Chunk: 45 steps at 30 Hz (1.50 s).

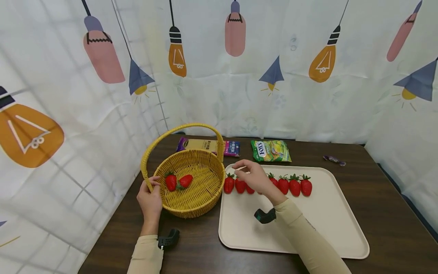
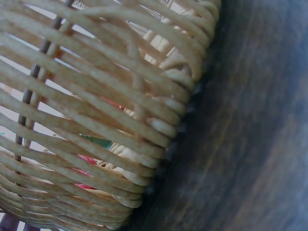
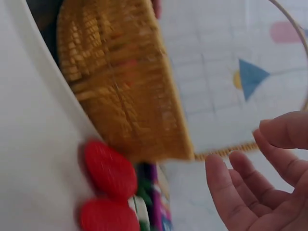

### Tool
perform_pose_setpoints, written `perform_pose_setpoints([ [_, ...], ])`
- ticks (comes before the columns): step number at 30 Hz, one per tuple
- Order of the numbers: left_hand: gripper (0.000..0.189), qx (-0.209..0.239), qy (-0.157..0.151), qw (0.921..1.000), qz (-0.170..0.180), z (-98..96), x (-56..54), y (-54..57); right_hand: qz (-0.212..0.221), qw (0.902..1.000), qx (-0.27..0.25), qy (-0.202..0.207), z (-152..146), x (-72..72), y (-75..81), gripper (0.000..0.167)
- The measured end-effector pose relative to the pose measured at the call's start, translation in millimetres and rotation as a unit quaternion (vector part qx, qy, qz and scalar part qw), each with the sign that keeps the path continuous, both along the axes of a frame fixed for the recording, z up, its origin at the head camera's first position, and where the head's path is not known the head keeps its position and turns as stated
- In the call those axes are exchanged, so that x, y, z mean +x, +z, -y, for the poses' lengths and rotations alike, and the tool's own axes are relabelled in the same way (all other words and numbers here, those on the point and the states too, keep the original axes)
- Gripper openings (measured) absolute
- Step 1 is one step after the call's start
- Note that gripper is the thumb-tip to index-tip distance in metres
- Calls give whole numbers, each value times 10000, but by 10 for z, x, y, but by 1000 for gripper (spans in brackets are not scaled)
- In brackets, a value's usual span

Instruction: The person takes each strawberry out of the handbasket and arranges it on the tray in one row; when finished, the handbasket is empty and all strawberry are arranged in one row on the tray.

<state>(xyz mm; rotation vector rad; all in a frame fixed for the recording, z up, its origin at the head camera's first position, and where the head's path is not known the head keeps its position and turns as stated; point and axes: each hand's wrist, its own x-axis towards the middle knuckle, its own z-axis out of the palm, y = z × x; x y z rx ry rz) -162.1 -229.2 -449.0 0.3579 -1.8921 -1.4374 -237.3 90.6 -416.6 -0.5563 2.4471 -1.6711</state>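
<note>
A yellow wicker basket (image 1: 205,186) stands on the table with two red strawberries (image 1: 170,182) inside. My left hand (image 1: 150,199) grips its left side, at the rim where the handle meets it. Through the weave in the left wrist view, bits of red and green show behind the basket wall (image 2: 86,110). Over the back of a cream tray (image 1: 308,220) hovers my right hand (image 1: 256,179), fingers loosely bent and holding nothing. Beneath it runs a row of several strawberries (image 1: 295,186), partly hidden by the hand. Two strawberries (image 3: 110,168) appear close up in the right wrist view.
Behind the basket lies a purple and yellow snack pack (image 1: 205,145). A green candy bag (image 1: 271,151) sits behind the tray, and a small wrapped candy (image 1: 334,160) lies at the back right. A patterned curtain (image 1: 212,95) encloses the dark wooden table (image 1: 195,243).
</note>
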Motion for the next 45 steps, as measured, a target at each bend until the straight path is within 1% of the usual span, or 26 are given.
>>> perform_pose_setpoints([
  [3,11,31,-2,10000,-39,14,-17,-18,-71,9996,116,231,270,-7,-13,18],
  [5,11,76,1,10000,-20,41,-48,-66,-59,9990,166,409,417,-17,-24,17],
  [7,11,88,17,10000,3,85,-94,-147,-1,9981,139,603,543,-35,-36,18],
  [11,10,98,55,9999,54,165,-169,-291,319,9952,-96,921,758,-82,-52,21],
  [14,9,96,70,9999,39,189,-185,-331,536,9929,-160,1047,904,-109,-59,22],
  [17,9,99,72,9999,-7,196,-191,-336,658,9918,-130,1087,1050,-137,-86,21],
  [20,9,66,92,9999,14,193,-191,-332,685,9913,-148,1114,1199,-155,-123,22],
  [24,10,24,146,9998,108,189,-186,-339,629,9918,3,1112,1366,-159,-176,30],
  [27,10,2,170,9998,122,190,-185,-349,444,9924,181,1137,1454,-170,-207,33],
  [32,10,-53,167,9998,67,189,-192,-354,58,9915,197,1287,1557,-211,-226,30],
  [34,10,-69,163,9998,61,185,-193,-353,-28,9905,261,1349,1587,-229,-236,29],
  [37,10,-77,155,9998,43,179,-190,-348,-58,9891,463,1393,1618,-253,-257,34],
  [41,10,-78,132,9999,7,177,-182,-345,58,9870,792,1401,1639,-270,-269,46],
  [43,10,-80,127,9999,-13,183,-183,-349,47,9834,1072,1464,1649,-284,-282,50],
  [45,10,-91,123,9999,-33,193,-181,-353,26,9773,1347,1634,1664,-300,-301,53],
])
